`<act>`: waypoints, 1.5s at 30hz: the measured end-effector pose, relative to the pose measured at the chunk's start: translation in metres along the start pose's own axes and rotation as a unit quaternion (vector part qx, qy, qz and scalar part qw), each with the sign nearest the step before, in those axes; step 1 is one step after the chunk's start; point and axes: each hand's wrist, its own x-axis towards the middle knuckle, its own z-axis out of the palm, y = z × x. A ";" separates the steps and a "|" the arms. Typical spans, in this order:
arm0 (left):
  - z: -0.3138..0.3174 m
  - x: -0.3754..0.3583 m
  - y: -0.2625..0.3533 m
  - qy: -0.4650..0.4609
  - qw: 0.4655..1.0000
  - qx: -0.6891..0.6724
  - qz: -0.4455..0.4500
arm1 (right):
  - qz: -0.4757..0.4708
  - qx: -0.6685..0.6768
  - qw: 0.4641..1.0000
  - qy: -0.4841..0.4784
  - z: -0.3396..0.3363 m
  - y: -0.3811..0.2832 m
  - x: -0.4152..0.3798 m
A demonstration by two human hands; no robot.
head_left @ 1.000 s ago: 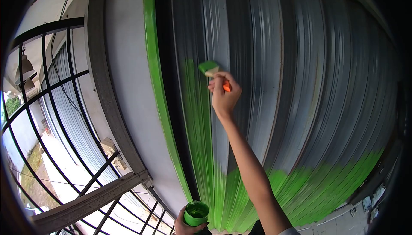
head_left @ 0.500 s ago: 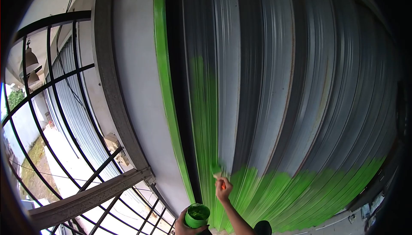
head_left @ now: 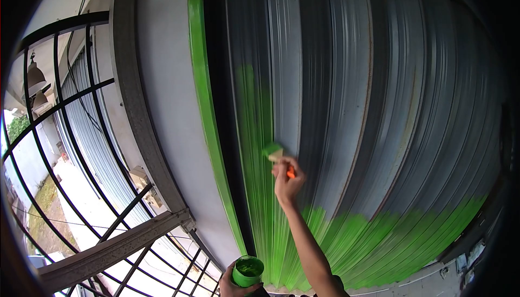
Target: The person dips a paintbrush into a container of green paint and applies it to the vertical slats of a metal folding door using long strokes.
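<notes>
brush [head_left: 275,153] up-R of cup [head_left: 250,281] | panel [head_left: 346,107] bhd brush | grille [head_left: 62,104] far L

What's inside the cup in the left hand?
Green paint sits inside the cup, its surface visible through the open top. The paint hides the bottom, so its depth can't be told.

The corrugated panel [head_left: 346,80] is showing grey up top; green paint [head_left: 355,237] is coating its bottom, reaching higher at left, where the brush [head_left: 275,153] is apparently touching.
</notes>
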 end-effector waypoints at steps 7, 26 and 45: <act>0.007 0.004 0.009 -0.003 1.000 0.010 -0.007 | -0.107 0.138 0.984 -0.033 0.021 -0.001 0.026; -0.005 -0.003 0.002 0.003 0.999 0.024 0.037 | 0.217 0.071 0.973 0.016 -0.035 0.080 -0.109; 0.002 0.000 0.003 -0.008 0.998 -0.008 0.063 | -0.006 0.123 0.992 -0.023 0.000 0.017 -0.001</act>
